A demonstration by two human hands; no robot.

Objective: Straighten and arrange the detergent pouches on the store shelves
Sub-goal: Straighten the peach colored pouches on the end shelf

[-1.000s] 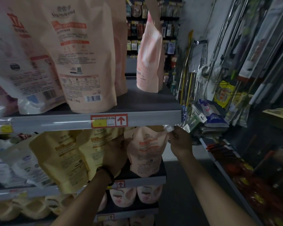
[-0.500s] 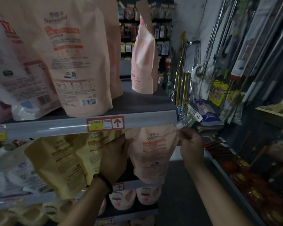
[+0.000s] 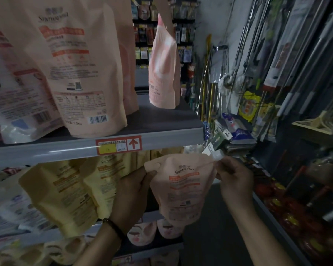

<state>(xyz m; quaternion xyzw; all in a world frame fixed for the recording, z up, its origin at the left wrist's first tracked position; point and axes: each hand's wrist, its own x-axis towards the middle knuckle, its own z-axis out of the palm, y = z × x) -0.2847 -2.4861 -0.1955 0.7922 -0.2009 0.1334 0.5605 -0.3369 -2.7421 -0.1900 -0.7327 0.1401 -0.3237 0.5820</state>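
Both of your hands are on one peach spouted pouch [image 3: 183,189], held up in front of the right end of the middle shelf [image 3: 150,217], just below the upper shelf's grey rail [image 3: 161,140]. Your left hand [image 3: 132,191] pinches the top left corner beside the punched handle hole. Your right hand [image 3: 235,181] has its fingers curled round the spout corner under the white cap [image 3: 217,154]. The base hangs about level with the shelf's front edge; you cannot tell from here whether it rests on it. To place it well, lower it base first so the bottom gusset spreads flat. Face the printed front towards the aisle, then slide it back just beside the yellow pouches [image 3: 65,196]. Carry the weight by the corners, because the welded seams there look stiff while the middle is soft film. The liquid has sagged into a rounded belly that will likely slosh and tip the pouch if you let go early. Mind the hard plastic cap against the rail above. The yellow pouches lean left, creased and slumped, so they will probably need standing up next. On the upper shelf, the large peach pouch [image 3: 81,73] looks matte and smooth. A narrower one [image 3: 162,70] stands edge-on near the right end.
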